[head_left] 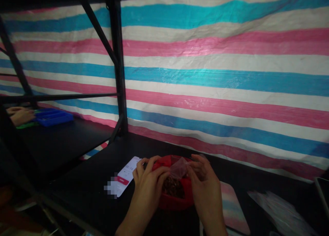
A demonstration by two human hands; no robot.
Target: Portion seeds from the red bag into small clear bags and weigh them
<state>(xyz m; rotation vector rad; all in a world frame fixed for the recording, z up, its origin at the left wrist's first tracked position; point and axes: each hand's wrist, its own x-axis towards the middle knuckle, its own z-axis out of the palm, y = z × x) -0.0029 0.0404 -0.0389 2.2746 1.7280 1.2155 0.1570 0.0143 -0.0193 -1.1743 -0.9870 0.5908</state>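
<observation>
A small clear plastic bag (pixel 179 168) is held up between my two hands, over a round red container (pixel 175 204). My left hand (pixel 150 177) bends over the container's left side, its thumb and forefinger closed at the bag's left edge. On the other side, my right hand (pixel 207 181) pinches the bag's right edge. Many small brown pieces (pixel 174 188) lie inside the red container; they are too dark to name exactly. Whether anything is in the bag I cannot tell.
A lit phone (pixel 127 176) lies left of my hands on the black table (pixel 84 198). To the right are a shiny flat panel (pixel 232 207) and a pile of clear bags (pixel 282 210). Far left, another person's hands (pixel 22 116) are beside a blue tray (pixel 53 118), beyond a black frame (pixel 118 64).
</observation>
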